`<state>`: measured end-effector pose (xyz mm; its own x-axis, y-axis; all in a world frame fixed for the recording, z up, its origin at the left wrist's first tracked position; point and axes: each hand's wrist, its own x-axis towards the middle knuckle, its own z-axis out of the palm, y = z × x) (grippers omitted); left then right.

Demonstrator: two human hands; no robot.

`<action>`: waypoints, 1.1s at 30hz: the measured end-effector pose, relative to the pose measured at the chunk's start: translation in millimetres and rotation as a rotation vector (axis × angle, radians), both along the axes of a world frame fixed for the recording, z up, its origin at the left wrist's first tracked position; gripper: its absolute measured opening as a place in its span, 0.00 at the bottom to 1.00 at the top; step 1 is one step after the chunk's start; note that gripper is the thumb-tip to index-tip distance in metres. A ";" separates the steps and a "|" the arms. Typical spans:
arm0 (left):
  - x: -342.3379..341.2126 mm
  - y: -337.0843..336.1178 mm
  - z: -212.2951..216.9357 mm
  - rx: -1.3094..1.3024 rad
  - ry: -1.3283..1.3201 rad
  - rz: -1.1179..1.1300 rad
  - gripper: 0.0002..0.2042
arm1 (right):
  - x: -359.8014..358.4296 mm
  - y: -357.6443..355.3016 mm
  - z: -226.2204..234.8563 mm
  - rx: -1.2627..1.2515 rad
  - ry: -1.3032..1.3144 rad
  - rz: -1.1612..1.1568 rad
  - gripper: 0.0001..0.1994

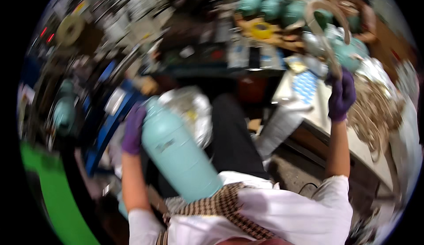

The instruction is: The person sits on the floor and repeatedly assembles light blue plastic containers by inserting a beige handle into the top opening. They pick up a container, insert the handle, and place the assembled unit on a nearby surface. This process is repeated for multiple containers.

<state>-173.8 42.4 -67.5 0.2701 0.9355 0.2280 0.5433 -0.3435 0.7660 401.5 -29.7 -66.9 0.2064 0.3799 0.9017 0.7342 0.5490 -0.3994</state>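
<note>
A large pale teal bottle (176, 150) leans across my lap, its narrow neck pointing away from me and its base against my body. My left hand (134, 129), in a purple glove, grips it by the shoulder near the neck. Raised at the right, my right hand (341, 95), in a matching glove, is closed around a long beige strap (324, 39) that curves up into a loop above the table. Motion smears the picture, so the fingers of both hands show only roughly.
A white table (316, 119) at the right bears a heap of beige straps (373, 108). Behind stand several teal bottles (271, 8) and a yellow tape roll (261, 30). Another person (366, 17) is at far right. A white plastic bag (190, 108) lies beyond my bottle; a blue frame (106, 130) stands left.
</note>
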 end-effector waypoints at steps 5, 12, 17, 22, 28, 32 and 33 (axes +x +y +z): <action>2.6 -20.1 10.3 -0.129 -0.485 -0.074 0.23 | -255.5 -1.3 -9.2 -0.043 -0.262 0.512 0.07; -42.8 -62.8 5.2 -0.293 -0.671 0.108 0.32 | -387.1 -56.1 -28.5 -0.196 -0.407 0.750 0.12; -60.8 -78.9 2.1 -0.256 -0.718 0.138 0.31 | -364.5 -2.8 40.1 0.239 -0.445 0.389 0.24; -54.2 -74.4 14.2 -0.212 -0.795 0.089 0.30 | -347.0 78.0 80.0 -1.351 0.135 1.434 0.28; -58.7 -52.0 -18.0 -0.058 -1.072 -0.331 0.40 | -386.9 63.8 6.1 -0.837 0.610 1.478 0.16; -46.1 -55.8 -6.2 -0.128 -1.213 -0.314 0.40 | -401.2 69.7 -4.0 -0.791 0.613 1.498 0.14; -45.2 -58.4 -4.3 -0.127 -1.227 -0.298 0.40 | -400.3 74.1 -3.4 -0.864 0.699 1.643 0.12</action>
